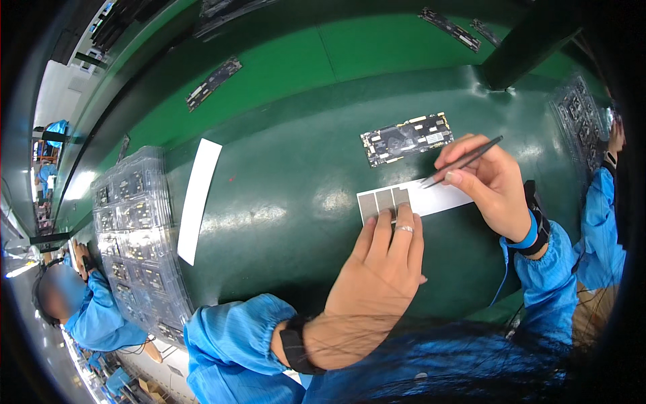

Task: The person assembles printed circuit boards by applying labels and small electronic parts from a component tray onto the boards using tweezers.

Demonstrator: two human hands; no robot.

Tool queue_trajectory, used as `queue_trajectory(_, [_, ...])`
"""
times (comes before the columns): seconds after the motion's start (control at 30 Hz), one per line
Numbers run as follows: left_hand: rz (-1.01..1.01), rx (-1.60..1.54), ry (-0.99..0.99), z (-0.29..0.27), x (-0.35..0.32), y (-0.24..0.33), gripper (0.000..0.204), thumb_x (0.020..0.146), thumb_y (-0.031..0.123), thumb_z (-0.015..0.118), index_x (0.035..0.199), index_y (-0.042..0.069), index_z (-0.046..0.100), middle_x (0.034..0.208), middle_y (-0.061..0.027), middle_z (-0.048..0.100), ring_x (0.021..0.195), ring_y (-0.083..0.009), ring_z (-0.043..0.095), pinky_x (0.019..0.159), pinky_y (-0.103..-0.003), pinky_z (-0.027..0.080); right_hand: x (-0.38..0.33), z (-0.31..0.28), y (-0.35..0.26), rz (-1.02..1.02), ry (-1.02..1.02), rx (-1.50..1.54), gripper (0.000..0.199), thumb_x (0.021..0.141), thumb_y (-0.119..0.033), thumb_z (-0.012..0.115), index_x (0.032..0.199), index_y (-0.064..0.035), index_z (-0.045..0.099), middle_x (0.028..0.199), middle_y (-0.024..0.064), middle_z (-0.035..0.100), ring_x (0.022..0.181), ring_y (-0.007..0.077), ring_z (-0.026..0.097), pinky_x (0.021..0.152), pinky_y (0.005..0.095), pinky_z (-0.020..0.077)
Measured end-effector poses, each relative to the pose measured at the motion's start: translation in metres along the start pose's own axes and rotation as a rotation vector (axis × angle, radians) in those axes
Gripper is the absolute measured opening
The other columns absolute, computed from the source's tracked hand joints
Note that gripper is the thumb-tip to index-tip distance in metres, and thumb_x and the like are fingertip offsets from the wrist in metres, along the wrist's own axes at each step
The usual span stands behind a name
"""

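Note:
My left hand (380,283) lies with its fingers stretched out on a white backing strip (441,200), fingertips over the grey rectangular stickers (385,200) at its left end. Black tweezers (471,156) are pinched in my right hand (494,192), their tips low over the strip just right of the stickers. Whether the tips grip anything is too small to tell. Beyond the strip a black circuit board (406,139) lies flat on the green mat, close to my right hand's fingers.
A stack of clear trays (138,236) holding boards stands at the left, with a blank white strip (200,202) beside it. More boards (213,83) lie on the brighter green far strip. A dark post (525,54) rises at the back right. People in blue sleeves (599,222) sit on both sides.

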State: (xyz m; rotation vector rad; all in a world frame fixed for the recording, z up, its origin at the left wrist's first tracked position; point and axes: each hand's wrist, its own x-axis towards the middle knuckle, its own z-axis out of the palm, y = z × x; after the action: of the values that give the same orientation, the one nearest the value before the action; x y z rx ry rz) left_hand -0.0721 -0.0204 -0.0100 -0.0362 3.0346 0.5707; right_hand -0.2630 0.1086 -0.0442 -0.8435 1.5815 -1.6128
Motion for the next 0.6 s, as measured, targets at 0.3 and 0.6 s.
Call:
queue_trajectory(0.3, [-0.039,0.166,-0.024,0.009,0.007,0.004,0.077,0.086,0.044,0.072,0.138,-0.008,0.052,0.135,-0.0173,0.05,0.123,-0.0317,0.052,0.106,-0.041,0.05,0.025,0.008,0.005,0.033,-0.031,-0.185,0.017,0.094,-0.002,0.069,0.108,0.0051,0.063,0.091,0.0085,0.071,0.086,0.0123,0.068,0.079,0.0277,0.0561])
queue_trajectory(0.6, [-0.051,0.212,-0.087,0.005,0.02,0.006,0.074,0.085,0.044,0.072,0.137,-0.006,0.055,0.134,-0.0163,0.049,0.121,-0.0334,0.052,0.104,-0.041,0.052,0.034,-0.003,0.003,0.138,-0.094,-0.149,0.015,0.095,0.0,0.067,0.107,0.0058,0.062,0.088,0.0092,0.071,0.082,0.0115,0.068,0.075,0.0269,0.0557])
